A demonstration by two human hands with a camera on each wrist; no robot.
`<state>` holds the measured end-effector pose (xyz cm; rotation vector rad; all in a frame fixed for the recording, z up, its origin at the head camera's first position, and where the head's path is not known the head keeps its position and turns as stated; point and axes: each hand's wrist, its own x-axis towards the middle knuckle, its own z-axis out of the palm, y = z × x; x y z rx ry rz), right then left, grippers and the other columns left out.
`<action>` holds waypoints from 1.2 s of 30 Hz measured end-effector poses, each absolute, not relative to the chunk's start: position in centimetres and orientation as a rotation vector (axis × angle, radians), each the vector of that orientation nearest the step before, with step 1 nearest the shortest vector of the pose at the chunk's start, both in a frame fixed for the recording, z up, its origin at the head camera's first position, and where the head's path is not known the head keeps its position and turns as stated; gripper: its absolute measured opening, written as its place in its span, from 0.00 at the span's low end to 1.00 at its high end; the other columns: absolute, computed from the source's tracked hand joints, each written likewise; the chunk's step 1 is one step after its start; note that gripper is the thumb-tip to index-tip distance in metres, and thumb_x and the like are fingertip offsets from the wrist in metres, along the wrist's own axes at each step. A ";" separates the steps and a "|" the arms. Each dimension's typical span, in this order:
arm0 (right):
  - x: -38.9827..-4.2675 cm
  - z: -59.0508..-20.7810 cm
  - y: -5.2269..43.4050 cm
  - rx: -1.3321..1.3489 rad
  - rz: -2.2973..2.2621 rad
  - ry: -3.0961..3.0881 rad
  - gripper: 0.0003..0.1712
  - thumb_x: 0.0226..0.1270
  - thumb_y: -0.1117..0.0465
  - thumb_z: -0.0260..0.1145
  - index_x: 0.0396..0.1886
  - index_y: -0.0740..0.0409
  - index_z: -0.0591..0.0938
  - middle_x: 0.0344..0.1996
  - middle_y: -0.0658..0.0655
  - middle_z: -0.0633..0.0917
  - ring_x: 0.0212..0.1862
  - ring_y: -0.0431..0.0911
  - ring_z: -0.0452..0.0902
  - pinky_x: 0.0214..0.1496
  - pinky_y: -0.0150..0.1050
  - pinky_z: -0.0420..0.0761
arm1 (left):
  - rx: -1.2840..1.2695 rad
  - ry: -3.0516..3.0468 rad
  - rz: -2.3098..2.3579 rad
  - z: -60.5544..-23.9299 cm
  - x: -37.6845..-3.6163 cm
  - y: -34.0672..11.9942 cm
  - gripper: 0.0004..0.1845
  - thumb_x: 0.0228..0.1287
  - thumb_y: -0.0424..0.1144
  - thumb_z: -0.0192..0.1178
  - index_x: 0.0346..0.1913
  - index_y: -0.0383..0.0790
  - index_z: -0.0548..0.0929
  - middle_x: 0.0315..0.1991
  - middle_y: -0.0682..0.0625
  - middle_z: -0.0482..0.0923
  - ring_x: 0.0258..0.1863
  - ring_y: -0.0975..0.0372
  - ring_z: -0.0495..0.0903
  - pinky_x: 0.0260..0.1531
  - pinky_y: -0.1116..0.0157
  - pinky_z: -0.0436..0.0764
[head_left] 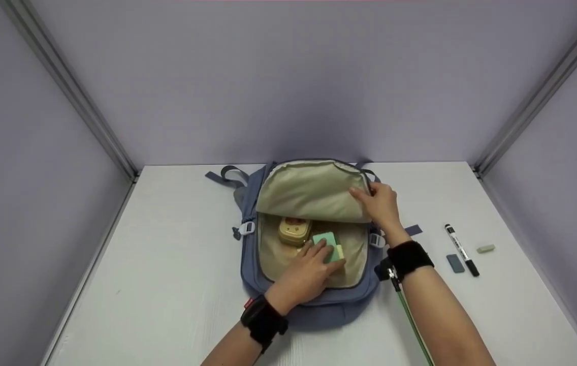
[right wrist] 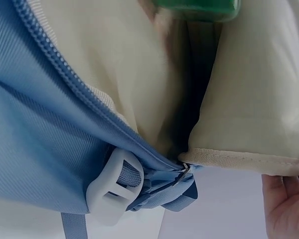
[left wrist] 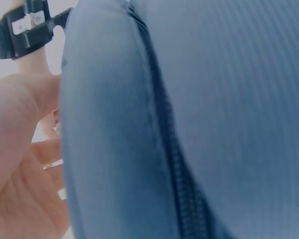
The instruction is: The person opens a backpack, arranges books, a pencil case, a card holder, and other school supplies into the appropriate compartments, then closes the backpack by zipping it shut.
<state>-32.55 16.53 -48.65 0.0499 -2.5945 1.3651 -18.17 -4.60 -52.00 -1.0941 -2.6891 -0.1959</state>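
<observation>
Blue cloth makes up the backpack [head_left: 253, 264], which lies flat on the white table [head_left: 166, 264] with its big pocket open and its cream lining showing. The left hand [head_left: 309, 272] reaches into the pocket from the near side, with the forearm coming up from the bottom edge and a black band on the wrist. Its fingers lie curled over a green box [head_left: 326, 244] down inside the bag, and they seem to hold it. Just beside the green box, a little further in, sits a tan box [head_left: 293, 230] with a picture on its lid. The right hand [head_left: 381, 203] is stretched out further, on the right side of the bag. Its fingers and thumb pinch the edge of the cream flap [head_left: 309, 190] and hold it lifted up and back, so the pocket stays open. In the right wrist view you can see the bag's zip, a white plastic buckle [right wrist: 114, 186] on a blue strap, and the edge of the flap close to the palm. The left wrist view shows mostly blue cloth, very close and blurry. Off to the right on the table, well apart from the bag, lie a black and white marker [head_left: 461, 250], a small grey block [head_left: 455, 263] and a pale eraser [head_left: 485, 248].
</observation>
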 end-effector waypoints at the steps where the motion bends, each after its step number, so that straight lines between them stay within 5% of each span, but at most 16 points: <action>1: -32.5 -48.6 16.5 0.046 1.367 -2.597 0.22 0.60 0.46 0.73 0.24 0.61 0.81 0.18 0.52 0.79 0.19 0.43 0.69 0.20 0.34 0.68 | -1.096 -2.681 -0.195 -51.9 -17.9 -4.6 0.21 0.64 0.43 0.67 0.60 0.53 0.81 0.61 0.41 0.72 0.66 0.46 0.67 0.63 0.48 0.67; 9: -32.5 -48.7 16.5 0.044 1.390 -2.603 0.22 0.61 0.46 0.73 0.26 0.62 0.82 0.18 0.52 0.79 0.19 0.44 0.69 0.21 0.34 0.69 | -1.063 -2.674 -0.149 -51.7 -15.0 -4.1 0.23 0.69 0.57 0.57 0.62 0.52 0.79 0.52 0.48 0.76 0.55 0.55 0.75 0.59 0.52 0.71; 18: -32.4 -48.6 16.4 0.073 1.374 -2.593 0.21 0.62 0.47 0.72 0.26 0.62 0.83 0.19 0.53 0.82 0.19 0.43 0.70 0.20 0.34 0.69 | -1.028 -2.923 -0.062 -52.3 -15.2 -3.4 0.36 0.70 0.68 0.39 0.69 0.51 0.73 0.69 0.47 0.67 0.69 0.54 0.64 0.65 0.49 0.63; 36: -32.2 -47.5 16.2 0.111 1.324 -2.545 0.21 0.61 0.47 0.73 0.25 0.61 0.83 0.18 0.53 0.80 0.21 0.46 0.70 0.24 0.37 0.69 | -0.866 -2.972 0.039 -51.8 -20.1 -1.7 0.36 0.70 0.67 0.42 0.71 0.47 0.70 0.72 0.43 0.61 0.71 0.51 0.61 0.66 0.51 0.63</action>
